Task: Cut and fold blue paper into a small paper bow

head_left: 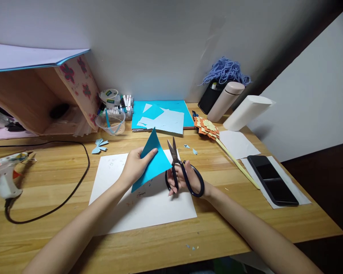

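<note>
My left hand grips a piece of blue paper, thumb on its face and the other fingers behind it. The paper is held up off the table, tilted. My right hand has its fingers through the black handles of a pair of scissors. Their blades point up and stand slightly apart, just right of the paper's edge, with no paper visible between them. Below both hands lies a white sheet with small marks on it.
Behind lies a stack with blue and pale paper. A glue gun with a black cord stands left, near a paper bow. To the right are an orange-and-yellow paper flower, a phone and a pink bottle.
</note>
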`<action>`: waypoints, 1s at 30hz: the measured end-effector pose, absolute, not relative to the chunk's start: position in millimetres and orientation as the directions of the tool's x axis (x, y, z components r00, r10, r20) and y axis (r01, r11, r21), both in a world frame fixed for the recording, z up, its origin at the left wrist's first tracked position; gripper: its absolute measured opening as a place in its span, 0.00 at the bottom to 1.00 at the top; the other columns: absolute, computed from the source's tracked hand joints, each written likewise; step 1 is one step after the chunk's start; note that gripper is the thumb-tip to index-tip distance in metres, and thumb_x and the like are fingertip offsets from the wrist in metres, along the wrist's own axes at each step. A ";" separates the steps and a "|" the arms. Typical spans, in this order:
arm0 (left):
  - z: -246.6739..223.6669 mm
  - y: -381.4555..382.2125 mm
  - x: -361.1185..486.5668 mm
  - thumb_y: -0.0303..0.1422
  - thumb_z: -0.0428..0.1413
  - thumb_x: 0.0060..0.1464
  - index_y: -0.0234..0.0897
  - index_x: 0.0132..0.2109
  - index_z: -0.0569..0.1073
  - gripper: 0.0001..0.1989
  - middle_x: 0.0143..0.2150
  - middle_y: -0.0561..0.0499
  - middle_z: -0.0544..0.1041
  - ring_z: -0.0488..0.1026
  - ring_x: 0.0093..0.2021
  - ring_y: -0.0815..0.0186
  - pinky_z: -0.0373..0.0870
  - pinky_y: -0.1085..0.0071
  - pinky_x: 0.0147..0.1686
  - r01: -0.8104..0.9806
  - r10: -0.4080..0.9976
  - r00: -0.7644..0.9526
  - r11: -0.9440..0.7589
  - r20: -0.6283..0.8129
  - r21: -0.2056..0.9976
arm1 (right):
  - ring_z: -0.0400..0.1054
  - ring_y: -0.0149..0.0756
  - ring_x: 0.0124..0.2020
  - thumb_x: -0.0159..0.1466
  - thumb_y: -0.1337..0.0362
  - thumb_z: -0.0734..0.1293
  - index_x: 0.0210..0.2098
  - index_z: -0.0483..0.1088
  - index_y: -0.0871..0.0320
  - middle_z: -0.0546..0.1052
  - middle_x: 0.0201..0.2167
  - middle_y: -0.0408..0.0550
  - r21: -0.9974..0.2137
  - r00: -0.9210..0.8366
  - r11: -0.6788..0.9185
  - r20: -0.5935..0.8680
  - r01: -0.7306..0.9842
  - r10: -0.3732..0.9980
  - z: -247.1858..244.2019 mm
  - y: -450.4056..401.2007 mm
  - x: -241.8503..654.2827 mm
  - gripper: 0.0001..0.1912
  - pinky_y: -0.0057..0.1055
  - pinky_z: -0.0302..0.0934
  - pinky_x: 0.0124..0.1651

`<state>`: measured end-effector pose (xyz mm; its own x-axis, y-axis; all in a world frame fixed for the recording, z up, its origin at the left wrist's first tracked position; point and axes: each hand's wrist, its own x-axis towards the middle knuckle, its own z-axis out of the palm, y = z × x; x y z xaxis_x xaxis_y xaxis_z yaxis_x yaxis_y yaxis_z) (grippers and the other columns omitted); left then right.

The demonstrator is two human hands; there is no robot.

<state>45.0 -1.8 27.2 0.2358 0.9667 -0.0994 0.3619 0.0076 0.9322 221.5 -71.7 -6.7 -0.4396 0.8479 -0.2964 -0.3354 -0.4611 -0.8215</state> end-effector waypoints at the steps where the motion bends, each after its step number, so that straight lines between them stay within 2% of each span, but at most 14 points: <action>1: 27.9 -1.2 44.5 0.48 0.55 0.46 0.34 0.24 0.65 0.20 0.21 0.54 0.64 0.58 0.22 0.72 0.54 0.75 0.20 0.357 0.970 0.226 0.004 -0.091 0.934 | 0.62 0.26 0.16 0.44 0.28 0.56 0.30 0.62 0.59 0.65 0.19 0.39 -0.821 -0.469 -0.482 -0.310 -0.308 0.827 -7.1 -73.2 220.3 0.39 0.36 0.69 0.30; 3: 28.5 0.1 43.3 0.48 0.54 0.46 0.34 0.23 0.65 0.20 0.21 0.54 0.63 0.57 0.22 0.72 0.54 0.75 0.20 0.354 0.973 0.214 0.007 -0.088 0.935 | 0.60 0.25 0.16 0.44 0.28 0.55 0.30 0.62 0.59 0.64 0.18 0.38 -0.830 -0.498 -0.498 -0.331 -0.251 0.802 -7.8 -76.4 219.2 0.39 0.37 0.69 0.31; 10: 29.3 1.9 39.5 0.50 0.54 0.45 0.35 0.21 0.61 0.22 0.19 0.56 0.59 0.55 0.20 0.73 0.51 0.76 0.18 0.379 0.965 0.212 0.062 -0.152 0.923 | 0.63 0.26 0.15 0.49 0.29 0.52 0.30 0.62 0.59 0.65 0.16 0.38 -0.869 -0.517 -0.480 -0.358 -0.121 0.777 -10.2 -82.9 222.5 0.37 0.29 0.67 0.24; 20: 27.5 4.9 36.4 0.50 0.55 0.44 0.35 0.22 0.63 0.21 0.19 0.54 0.62 0.58 0.19 0.72 0.52 0.75 0.18 0.372 0.955 0.229 0.094 -0.190 0.923 | 0.60 0.25 0.12 0.50 0.30 0.52 0.26 0.61 0.59 0.62 0.13 0.36 -0.878 -0.472 -0.471 -0.380 -0.088 0.796 -7.2 -84.2 217.3 0.35 0.26 0.64 0.18; 30: 27.1 5.2 35.9 0.48 0.55 0.46 0.35 0.22 0.64 0.20 0.20 0.55 0.64 0.58 0.20 0.72 0.53 0.75 0.19 0.402 0.963 0.239 0.014 -0.120 0.915 | 0.60 0.25 0.11 0.50 0.30 0.52 0.26 0.60 0.59 0.61 0.13 0.35 -0.895 -0.468 -0.441 -0.364 -0.062 0.805 -9.3 -84.5 217.0 0.35 0.24 0.62 0.16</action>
<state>35.9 5.2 27.1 0.2394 0.9635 -0.1198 0.4022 0.0139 0.9155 217.0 -84.5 -9.3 -0.4684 0.8050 -0.3641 -0.0624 -0.4413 -0.8952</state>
